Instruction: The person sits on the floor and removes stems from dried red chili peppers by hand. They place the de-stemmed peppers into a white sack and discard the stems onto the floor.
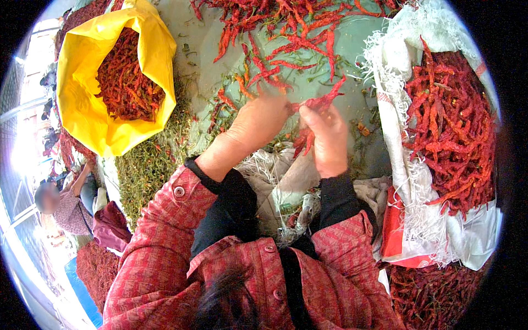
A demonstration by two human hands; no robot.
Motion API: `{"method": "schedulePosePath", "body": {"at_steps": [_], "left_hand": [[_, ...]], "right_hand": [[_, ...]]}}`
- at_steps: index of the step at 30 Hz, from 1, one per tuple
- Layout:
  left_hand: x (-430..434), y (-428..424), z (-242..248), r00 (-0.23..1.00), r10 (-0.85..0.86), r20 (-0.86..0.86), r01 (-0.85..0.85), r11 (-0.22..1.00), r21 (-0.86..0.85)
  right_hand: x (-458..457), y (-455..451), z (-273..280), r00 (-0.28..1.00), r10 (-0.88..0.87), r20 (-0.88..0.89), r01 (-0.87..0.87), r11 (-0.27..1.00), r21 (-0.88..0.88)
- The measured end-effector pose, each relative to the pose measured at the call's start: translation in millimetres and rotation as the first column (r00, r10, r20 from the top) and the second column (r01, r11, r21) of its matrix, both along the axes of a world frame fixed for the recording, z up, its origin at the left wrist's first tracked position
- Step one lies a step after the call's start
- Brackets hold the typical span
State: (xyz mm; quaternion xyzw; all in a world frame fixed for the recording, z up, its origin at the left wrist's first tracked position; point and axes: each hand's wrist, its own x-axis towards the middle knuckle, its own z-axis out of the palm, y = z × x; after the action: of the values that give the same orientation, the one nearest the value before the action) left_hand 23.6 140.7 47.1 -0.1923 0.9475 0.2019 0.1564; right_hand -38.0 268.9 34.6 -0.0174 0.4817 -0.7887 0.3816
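Observation:
My right hand [328,138] holds several wrinkled dried red chilies [324,102]. Its thumb presses on them, and more chilies [304,142] hang below the palm. Slightly blurred, my left hand [262,117] is curled with its back up, its fingers at the left end of the upper chilies; the fingertips are hidden. Beyond both hands, loose red chilies [295,45] lie on a grey-green sheet [202,45]. Some chilies and green stems [225,99] are scattered close to my left hand.
At left stands a yellow sack [78,107] with dried chilies in it; a heap of green stems [148,177] lies below. A white woven sack [387,111] of red chilies is at right, above another chili pile [433,293]. A person [74,210] sits at far left.

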Motion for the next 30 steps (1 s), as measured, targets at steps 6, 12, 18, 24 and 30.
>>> {"method": "schedulePosePath", "body": {"at_steps": [6,12,18,24,30], "left_hand": [[74,-33,-43,0.982,-0.188,-0.023,0.189,0.982,0.019],[3,-70,-35,0.98,0.108,-0.167,-0.161,0.923,-0.35],[10,-76,-38,0.884,0.419,-0.209,-0.421,0.906,0.036],[29,11,-3,0.924,0.217,-0.314,-0.082,0.917,0.391],[25,-26,-30,0.964,-0.123,-0.236,0.094,0.987,-0.129]], "right_hand": [[-25,11,-2,0.956,-0.228,0.185,0.254,0.959,-0.128],[-23,3,-6,0.922,-0.113,0.369,0.207,0.952,-0.226],[-15,0,-17,0.947,-0.069,0.313,0.099,0.992,-0.08],[-7,-4,-10,0.981,0.039,0.192,-0.049,0.998,0.05],[-16,-2,-15,0.936,-0.047,0.348,0.113,0.978,-0.173]]}}
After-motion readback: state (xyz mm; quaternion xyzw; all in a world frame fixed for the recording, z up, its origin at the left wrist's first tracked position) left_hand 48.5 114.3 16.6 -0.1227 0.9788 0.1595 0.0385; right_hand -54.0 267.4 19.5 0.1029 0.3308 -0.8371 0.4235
